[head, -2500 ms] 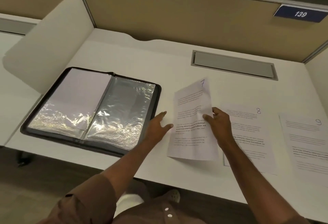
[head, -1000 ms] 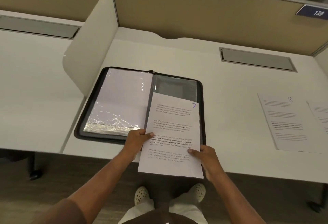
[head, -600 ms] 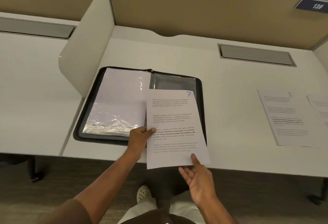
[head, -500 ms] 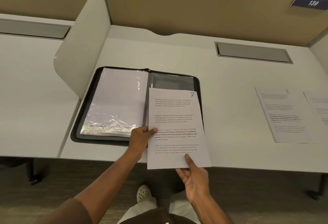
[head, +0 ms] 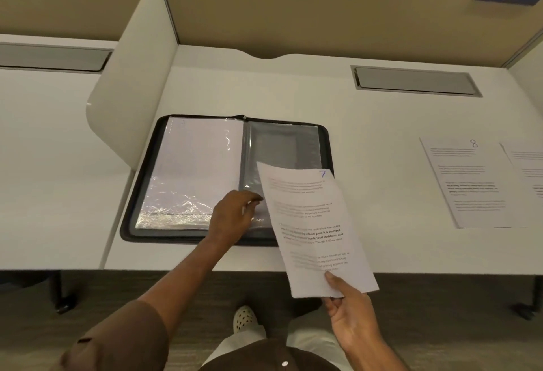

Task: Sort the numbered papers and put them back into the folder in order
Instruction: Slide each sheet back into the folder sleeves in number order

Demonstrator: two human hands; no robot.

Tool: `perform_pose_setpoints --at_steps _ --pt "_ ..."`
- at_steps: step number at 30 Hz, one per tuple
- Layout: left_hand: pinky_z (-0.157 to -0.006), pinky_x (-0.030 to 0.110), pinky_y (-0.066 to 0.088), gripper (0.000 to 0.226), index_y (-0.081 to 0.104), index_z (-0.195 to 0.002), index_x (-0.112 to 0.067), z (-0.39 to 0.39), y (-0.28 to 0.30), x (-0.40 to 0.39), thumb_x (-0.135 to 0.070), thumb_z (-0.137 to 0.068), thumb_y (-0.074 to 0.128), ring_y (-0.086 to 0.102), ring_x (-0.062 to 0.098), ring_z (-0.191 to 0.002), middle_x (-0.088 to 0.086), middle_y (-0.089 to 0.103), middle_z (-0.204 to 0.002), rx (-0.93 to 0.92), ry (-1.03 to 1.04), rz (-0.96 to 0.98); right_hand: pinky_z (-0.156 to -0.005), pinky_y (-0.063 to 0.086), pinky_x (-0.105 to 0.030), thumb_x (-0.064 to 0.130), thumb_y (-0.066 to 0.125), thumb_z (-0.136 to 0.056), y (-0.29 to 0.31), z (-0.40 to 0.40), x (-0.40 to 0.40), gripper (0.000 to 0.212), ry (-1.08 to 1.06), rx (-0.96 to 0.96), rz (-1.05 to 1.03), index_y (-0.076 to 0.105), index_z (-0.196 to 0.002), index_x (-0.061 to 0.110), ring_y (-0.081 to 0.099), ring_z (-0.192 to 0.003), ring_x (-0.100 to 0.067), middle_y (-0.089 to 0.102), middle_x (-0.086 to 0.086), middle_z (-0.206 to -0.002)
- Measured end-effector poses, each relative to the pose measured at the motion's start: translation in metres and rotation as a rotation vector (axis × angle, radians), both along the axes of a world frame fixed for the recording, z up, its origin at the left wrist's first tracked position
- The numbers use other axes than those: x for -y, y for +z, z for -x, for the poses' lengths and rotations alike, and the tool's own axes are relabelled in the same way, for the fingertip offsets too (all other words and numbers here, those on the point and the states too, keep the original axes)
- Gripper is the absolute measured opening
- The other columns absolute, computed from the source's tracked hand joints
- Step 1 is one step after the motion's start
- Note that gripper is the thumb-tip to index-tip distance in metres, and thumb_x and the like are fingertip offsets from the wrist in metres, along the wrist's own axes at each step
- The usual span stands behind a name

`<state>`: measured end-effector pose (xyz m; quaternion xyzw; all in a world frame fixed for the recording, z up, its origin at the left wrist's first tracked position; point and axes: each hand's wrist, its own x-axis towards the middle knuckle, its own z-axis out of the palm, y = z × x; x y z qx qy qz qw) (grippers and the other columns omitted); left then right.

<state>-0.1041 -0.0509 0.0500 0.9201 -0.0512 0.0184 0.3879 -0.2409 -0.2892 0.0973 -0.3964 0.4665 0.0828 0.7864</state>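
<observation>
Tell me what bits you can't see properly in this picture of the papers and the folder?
- Head view: the number on the sheet beside paper 8; the right picture edge cuts it off.
- The small print on paper 7: blurred and too small to read.
- The near right corner of the folder: covered by paper 7.
- What the left hand fingertips touch on the plastic sleeve: glare and blur hide it.
- The right hand fingers under paper 7.

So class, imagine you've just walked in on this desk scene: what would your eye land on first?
First, the sheet marked 7, held by its lower edge in the right hand and slanting over the open black folder at the desk's near edge. Then the left hand, reaching onto the folder's shiny plastic sleeves. Far right, the sheet marked 8 lies flat on the desk.
</observation>
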Motion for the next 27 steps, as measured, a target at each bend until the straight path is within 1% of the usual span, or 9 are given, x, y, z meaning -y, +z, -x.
perform_pose_setpoints --at_steps 1,3,6,10,14,16,19,24,27 --pt "-0.073 0.026 0.050 0.015 0.074 -0.104 -0.017 -0.004 0.001 -0.001 -0.020 -0.090 0.073 0.065 0.015 -0.088 0.002 0.074 -0.099 0.049 -0.111 -0.122 -0.072 0.063 -0.045 -0.010 0.070 -0.076 0.001 0.004 0.006 0.051 0.043 -0.009 -0.028 0.061 -0.120 0.013 0.069 -0.107 -0.037 0.074 -0.017 -0.111" --pt "-0.066 0.027 0.050 0.013 0.071 -0.090 -0.023 -0.012 0.007 -0.004 -0.019 -0.081 0.081 0.065 0.016 -0.079 0.000 0.072 -0.087 0.072 -0.230 -0.174 -0.077 0.061 -0.052 -0.011 0.068 -0.074 0.002 0.012 0.018 0.055 0.121 -0.048 -0.099 0.060 -0.123 0.012 0.070 -0.106 -0.038 0.074 -0.020 -0.111" --pt "-0.057 0.027 0.039 0.025 0.052 -0.071 -0.025 -0.031 -0.009 -0.004 -0.020 -0.084 0.073 0.054 0.013 -0.061 -0.008 0.054 -0.070 0.143 -0.297 -0.232 -0.096 0.053 -0.060 -0.016 0.064 -0.079 0.000 0.021 0.040 0.062 0.246 -0.130 -0.214 0.056 -0.133 0.012 0.068 -0.111 -0.043 0.070 -0.026 -0.119" --pt "-0.065 0.034 0.045 0.011 0.075 -0.087 -0.015 -0.050 -0.037 -0.004 -0.024 -0.081 0.078 0.061 0.027 -0.076 0.005 0.067 -0.093 0.187 -0.448 -0.480 -0.109 0.038 -0.066 -0.026 0.068 -0.075 0.001 0.029 0.059 0.073 0.381 -0.219 -0.306 0.055 -0.135 0.015 0.061 -0.119 -0.051 0.065 -0.031 -0.125" --pt "-0.070 0.036 0.047 0.008 0.079 -0.088 -0.021 -0.050 -0.030 -0.001 -0.028 -0.084 0.078 0.058 0.020 -0.082 0.000 0.067 -0.095 0.134 -0.429 -0.394 -0.112 0.034 -0.067 -0.026 0.076 -0.057 0.002 0.033 0.069 0.093 0.459 -0.219 -0.322 0.053 -0.139 0.011 0.056 -0.124 -0.053 0.060 -0.033 -0.132" --pt "-0.072 0.037 0.048 0.010 0.078 -0.087 -0.020 -0.049 -0.028 0.002 -0.029 -0.084 0.079 0.057 0.020 -0.084 -0.001 0.066 -0.095 0.124 -0.444 -0.402 -0.108 0.040 -0.066 -0.027 0.075 -0.063 0.004 0.033 0.073 0.086 0.501 -0.192 -0.295 0.053 -0.138 0.009 0.058 -0.121 -0.053 0.061 -0.033 -0.130" --pt "-0.075 0.034 0.048 0.014 0.077 -0.091 -0.019 -0.046 -0.032 0.003 -0.032 -0.086 0.077 0.057 0.019 -0.088 0.000 0.065 -0.100 0.138 -0.456 -0.395 -0.084 0.060 -0.057 -0.022 0.069 -0.074 0.004 0.032 0.076 0.069 0.484 -0.149 -0.163 0.055 -0.136 0.006 0.068 -0.109 -0.046 0.068 -0.029 -0.120" --pt "-0.073 0.038 0.051 0.022 0.077 -0.101 -0.017 -0.053 -0.035 0.001 -0.028 -0.082 0.081 0.062 0.025 -0.093 0.005 0.067 -0.105 0.145 -0.526 -0.449 -0.067 0.063 -0.050 -0.011 0.073 -0.069 0.002 0.030 0.076 0.066 0.316 -0.067 0.043 0.058 -0.130 0.009 0.073 -0.097 -0.039 0.074 -0.021 -0.111" --pt "-0.070 0.032 0.047 0.025 0.076 -0.098 -0.016 -0.052 -0.035 0.004 -0.033 -0.082 0.081 0.062 0.023 -0.091 0.006 0.067 -0.104 0.156 -0.507 -0.482 -0.060 0.063 -0.044 -0.007 0.074 -0.066 0.003 0.028 0.072 0.068 0.269 -0.043 0.100 0.057 -0.129 0.010 0.076 -0.088 -0.034 0.075 -0.018 -0.106"
